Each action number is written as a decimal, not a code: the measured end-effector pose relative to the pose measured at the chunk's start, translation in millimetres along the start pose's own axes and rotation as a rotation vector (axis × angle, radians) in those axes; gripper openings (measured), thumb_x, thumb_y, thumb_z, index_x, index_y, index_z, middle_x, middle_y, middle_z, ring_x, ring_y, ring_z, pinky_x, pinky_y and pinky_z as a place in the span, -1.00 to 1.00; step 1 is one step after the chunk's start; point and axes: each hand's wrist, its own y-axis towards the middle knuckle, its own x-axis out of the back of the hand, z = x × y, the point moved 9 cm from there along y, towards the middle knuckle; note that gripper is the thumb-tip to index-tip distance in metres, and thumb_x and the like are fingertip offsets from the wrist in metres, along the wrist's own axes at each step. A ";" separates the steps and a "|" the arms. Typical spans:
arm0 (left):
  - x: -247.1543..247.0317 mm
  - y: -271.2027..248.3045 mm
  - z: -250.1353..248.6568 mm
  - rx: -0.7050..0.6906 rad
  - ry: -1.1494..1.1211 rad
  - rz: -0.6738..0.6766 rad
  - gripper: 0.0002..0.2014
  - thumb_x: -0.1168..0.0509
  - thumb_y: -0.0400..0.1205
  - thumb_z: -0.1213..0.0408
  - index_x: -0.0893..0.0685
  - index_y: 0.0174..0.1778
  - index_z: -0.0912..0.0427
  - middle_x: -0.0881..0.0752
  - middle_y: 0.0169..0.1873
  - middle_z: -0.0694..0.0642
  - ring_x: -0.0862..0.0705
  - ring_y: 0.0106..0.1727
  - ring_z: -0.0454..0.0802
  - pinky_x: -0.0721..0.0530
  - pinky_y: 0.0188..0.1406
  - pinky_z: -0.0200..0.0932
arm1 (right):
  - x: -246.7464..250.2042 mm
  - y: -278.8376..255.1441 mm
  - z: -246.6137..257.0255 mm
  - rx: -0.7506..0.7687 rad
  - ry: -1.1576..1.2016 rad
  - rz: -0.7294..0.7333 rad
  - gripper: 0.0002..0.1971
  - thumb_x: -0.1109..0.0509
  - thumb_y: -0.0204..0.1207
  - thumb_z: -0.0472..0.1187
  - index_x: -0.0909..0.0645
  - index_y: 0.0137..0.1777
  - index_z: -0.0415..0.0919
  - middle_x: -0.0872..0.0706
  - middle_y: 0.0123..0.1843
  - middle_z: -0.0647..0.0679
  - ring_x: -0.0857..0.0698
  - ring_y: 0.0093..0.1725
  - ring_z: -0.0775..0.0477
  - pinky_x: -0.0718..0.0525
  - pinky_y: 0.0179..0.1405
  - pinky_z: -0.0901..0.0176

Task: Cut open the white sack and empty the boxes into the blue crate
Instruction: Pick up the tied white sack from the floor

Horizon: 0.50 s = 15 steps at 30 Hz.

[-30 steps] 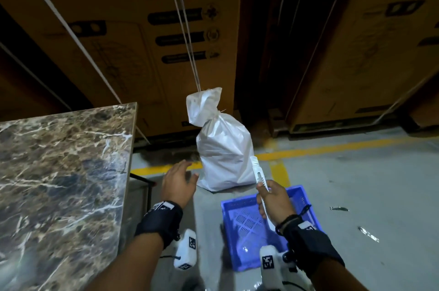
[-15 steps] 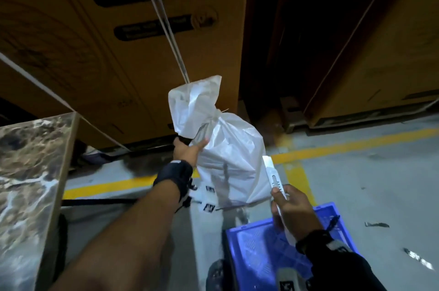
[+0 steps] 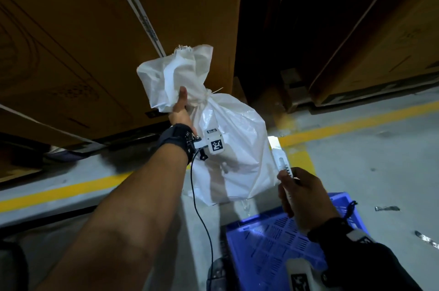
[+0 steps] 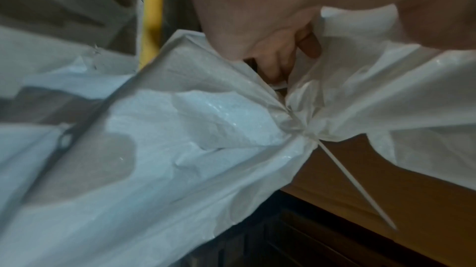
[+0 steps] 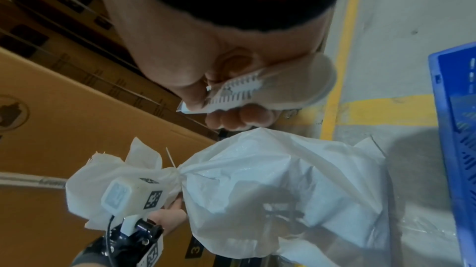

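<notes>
The white sack stands on the grey floor, its neck closed by a white cable tie. My left hand grips the bunched sack top just above the tie; in the left wrist view the fingers curl into the fabric. My right hand grips a white box cutter, which points up beside the sack's right side. The blue crate sits on the floor in front of the sack, below my right hand. What the sack holds is hidden.
Tall brown cardboard cartons with white straps rise right behind the sack, with a dark gap between them. Yellow floor lines run past the sack. Small scraps lie on the floor to the right.
My left hand reached forward from above the floor and took hold of the sack's top. The right hand has come closer to the sack with the cutter. The view moved nearer.
</notes>
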 end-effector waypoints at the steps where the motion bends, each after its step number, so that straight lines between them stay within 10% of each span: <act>1: -1.3 -1.8 -4.9 -0.035 -0.014 -0.018 -0.18 -0.58 0.22 -0.25 -0.62 0.32 0.14 -0.76 0.15 0.13 -0.74 0.16 0.17 -0.61 0.28 0.32 | 1.9 1.6 -1.2 -0.016 0.032 -0.014 -0.72 -0.25 0.63 -0.26 -0.46 -0.33 -0.30 -0.46 -0.64 -0.04 -0.31 -0.72 -0.05 -0.26 -0.70 0.30; 4: -1.4 -3.4 -8.3 -0.041 -0.069 -0.046 -0.18 -0.65 0.20 -0.11 -0.60 0.30 0.23 -0.79 0.10 0.23 -0.82 0.00 0.19 -0.80 -0.05 0.18 | 3.2 -0.4 -3.4 -0.047 0.101 -0.011 -0.72 -0.26 0.63 -0.25 -0.48 -0.33 -0.30 -0.48 -0.61 -0.08 -0.31 -0.69 -0.05 -0.26 -0.65 0.28; 15: -17.7 -43.3 -1.2 -0.011 0.135 0.116 -0.59 -0.51 0.49 0.08 -0.68 0.19 0.21 -0.81 0.03 0.20 -0.80 -0.01 0.20 -0.76 0.07 0.22 | -0.3 -16.3 -5.6 -0.091 0.126 0.013 -0.76 -0.24 0.65 -0.25 -0.50 -0.25 -0.33 -0.50 -0.64 0.00 -0.34 -0.71 -0.03 -0.26 -0.63 0.30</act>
